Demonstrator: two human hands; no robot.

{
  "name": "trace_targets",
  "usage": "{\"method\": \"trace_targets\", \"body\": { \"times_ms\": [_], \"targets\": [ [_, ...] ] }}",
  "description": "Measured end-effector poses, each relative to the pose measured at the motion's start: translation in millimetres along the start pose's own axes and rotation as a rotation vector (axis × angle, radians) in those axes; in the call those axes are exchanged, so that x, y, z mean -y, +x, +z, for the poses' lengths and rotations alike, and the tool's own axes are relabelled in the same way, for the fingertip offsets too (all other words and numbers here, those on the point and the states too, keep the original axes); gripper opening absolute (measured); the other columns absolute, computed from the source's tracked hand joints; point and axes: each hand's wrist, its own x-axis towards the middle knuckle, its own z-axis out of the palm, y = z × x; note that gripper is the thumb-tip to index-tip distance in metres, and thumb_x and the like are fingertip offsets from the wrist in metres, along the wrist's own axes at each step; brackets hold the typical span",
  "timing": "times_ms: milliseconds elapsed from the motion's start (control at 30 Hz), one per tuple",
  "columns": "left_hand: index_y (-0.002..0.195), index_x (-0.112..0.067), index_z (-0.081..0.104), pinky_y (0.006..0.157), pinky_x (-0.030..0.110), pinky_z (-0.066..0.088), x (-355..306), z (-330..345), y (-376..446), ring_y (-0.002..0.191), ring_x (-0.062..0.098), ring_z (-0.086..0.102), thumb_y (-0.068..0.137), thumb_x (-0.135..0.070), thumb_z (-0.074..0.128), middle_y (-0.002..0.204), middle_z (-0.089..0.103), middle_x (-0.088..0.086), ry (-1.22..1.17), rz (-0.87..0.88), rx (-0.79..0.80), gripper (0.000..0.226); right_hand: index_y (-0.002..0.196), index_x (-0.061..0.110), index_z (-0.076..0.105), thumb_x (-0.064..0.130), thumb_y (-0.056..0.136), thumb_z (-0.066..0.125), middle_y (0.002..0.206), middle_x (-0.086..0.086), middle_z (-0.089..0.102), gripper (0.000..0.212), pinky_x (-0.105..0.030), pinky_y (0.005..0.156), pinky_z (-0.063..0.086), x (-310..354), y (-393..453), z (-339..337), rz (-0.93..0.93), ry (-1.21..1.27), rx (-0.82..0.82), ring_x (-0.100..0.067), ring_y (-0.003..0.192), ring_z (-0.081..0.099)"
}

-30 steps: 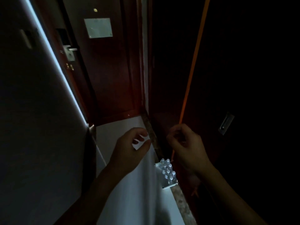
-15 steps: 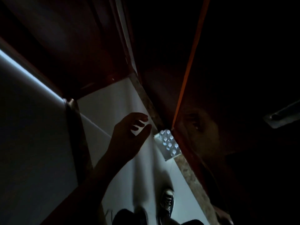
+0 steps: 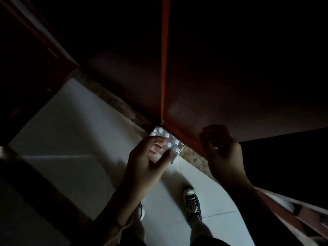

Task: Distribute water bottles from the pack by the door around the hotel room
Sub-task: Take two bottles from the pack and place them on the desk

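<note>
The shrink-wrapped pack of water bottles [image 3: 173,146] stands on the pale floor against the foot of a dark red wooden panel [image 3: 221,89], several white caps showing from above. My left hand [image 3: 147,166] hangs over the pack's near corner, fingers spread and curved, thumb apart, and it hides part of the pack. My right hand [image 3: 225,157] is to the right of the pack in front of the panel, fingers curled in, with nothing visible in it. The place is very dark.
A speckled stone strip [image 3: 120,103] runs along the panel's base. An orange-lit edge [image 3: 164,68] rises from the pack's far corner. My shoes [image 3: 192,201] stand on the white tiles [image 3: 71,130]. A dark door frame [image 3: 35,174] borders the left.
The view has tilted down to the floor. My left hand has come down over the pack. My right hand, out of sight half a second ago, is back beside the pack.
</note>
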Motion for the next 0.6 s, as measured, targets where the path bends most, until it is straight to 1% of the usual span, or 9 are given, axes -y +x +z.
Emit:
{"method": "trace_targets", "body": {
  "times_ms": [100, 200, 267, 367, 467, 533, 600],
  "targets": [
    [0.1, -0.024, 0.067, 0.071, 0.021, 0.054, 26, 0, 21, 0.083, 0.003, 0.067, 0.078, -0.042, 0.063, 0.093, 0.07, -0.015, 0.02, 0.021, 0.117, 0.029, 0.091, 0.02, 0.065, 0.006, 0.086, 0.069, 0.081, 0.022, 0.069, 0.016, -0.006, 0.062, 0.045, -13, -1, 23, 0.051, 0.029, -0.087, 0.006, 0.07, 0.064],
    [0.099, -0.04, 0.061, 0.071, 0.016, 0.052, 62, 9, 41, 0.088, 0.0, 0.065, 0.076, -0.044, 0.063, 0.096, 0.067, -0.021, 0.059, -0.016, 0.22, 0.023, 0.092, 0.016, 0.066, 0.008, 0.086, 0.07, 0.085, 0.019, 0.069, 0.011, -0.007, 0.063, 0.046, -42, 1, 47, 0.119, 0.042, -0.151, 0.003, 0.073, 0.064],
    [0.098, -0.044, 0.058, 0.071, 0.017, 0.052, 96, 21, 51, 0.089, -0.001, 0.064, 0.076, -0.04, 0.065, 0.099, 0.067, -0.022, 0.095, -0.057, 0.261, 0.023, 0.091, 0.015, 0.066, 0.008, 0.085, 0.07, 0.085, 0.015, 0.069, 0.01, -0.008, 0.064, 0.048, -72, 5, 64, 0.161, 0.03, -0.179, 0.0, 0.074, 0.065],
    [0.103, -0.034, 0.062, 0.067, 0.024, 0.055, 157, 52, 65, 0.084, 0.0, 0.065, 0.08, -0.035, 0.069, 0.1, 0.065, -0.023, 0.165, -0.092, 0.318, 0.024, 0.09, 0.024, 0.064, 0.015, 0.085, 0.073, 0.079, 0.01, 0.07, 0.014, -0.01, 0.063, 0.049, -130, 16, 87, 0.243, -0.036, -0.176, 0.0, 0.077, 0.065],
    [0.106, -0.025, 0.064, 0.067, 0.021, 0.052, 227, 93, 83, 0.077, -0.001, 0.065, 0.079, -0.036, 0.069, 0.101, 0.066, -0.021, 0.288, -0.089, 0.37, 0.03, 0.089, 0.032, 0.06, 0.018, 0.084, 0.075, 0.086, 0.012, 0.07, 0.021, -0.016, 0.061, 0.051, -202, 35, 115, 0.316, -0.073, -0.14, 0.001, 0.079, 0.065],
    [0.109, -0.022, 0.063, 0.068, 0.024, 0.051, 280, 127, 93, 0.076, 0.003, 0.065, 0.08, -0.032, 0.074, 0.106, 0.067, -0.016, 0.364, -0.072, 0.423, 0.032, 0.094, 0.032, 0.06, 0.022, 0.083, 0.075, 0.093, 0.014, 0.069, 0.021, -0.023, 0.065, 0.053, -259, 48, 133, 0.356, -0.098, -0.126, 0.001, 0.083, 0.065],
    [0.114, -0.021, 0.062, 0.069, 0.025, 0.048, 335, 158, 103, 0.077, 0.006, 0.063, 0.08, -0.032, 0.075, 0.113, 0.067, -0.012, 0.441, -0.068, 0.48, 0.037, 0.102, 0.029, 0.06, 0.025, 0.084, 0.074, 0.101, 0.014, 0.067, 0.024, -0.024, 0.068, 0.052, -317, 59, 157, 0.399, -0.12, -0.099, -0.005, 0.091, 0.065]
  ]
}}
